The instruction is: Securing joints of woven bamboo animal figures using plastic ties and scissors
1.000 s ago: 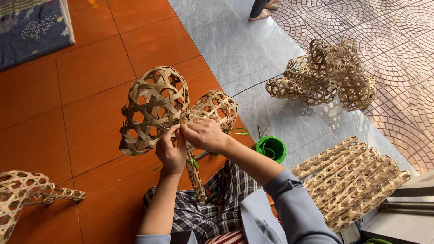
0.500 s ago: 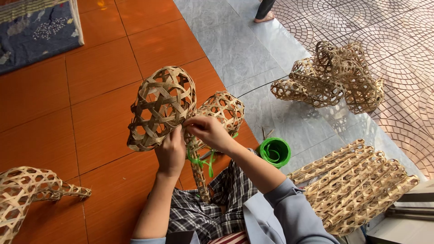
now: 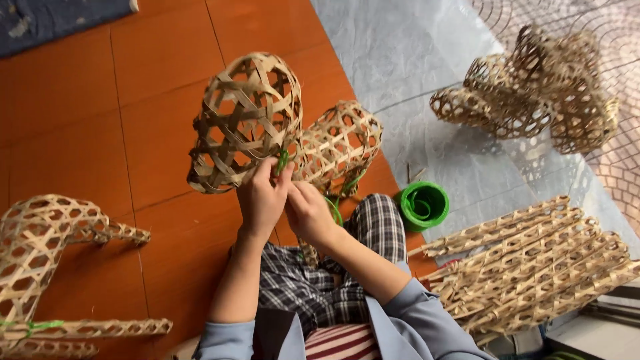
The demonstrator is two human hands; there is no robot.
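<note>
I see both hands at the woven bamboo frame (image 3: 247, 123): left hand (image 3: 261, 199) pinching a green tie (image 3: 283, 160), right hand (image 3: 308, 210) fingers curled (contents unclear).

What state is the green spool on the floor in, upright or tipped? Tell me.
Upright: the green spool rests flat on the grey mat, its round open top facing the camera, green cord coiled inside.

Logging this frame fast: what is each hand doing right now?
Left hand: closed, pinching the green tie at the woven bamboo piece.
Right hand: fingers curled beside it; what it grips cannot be told.
</note>
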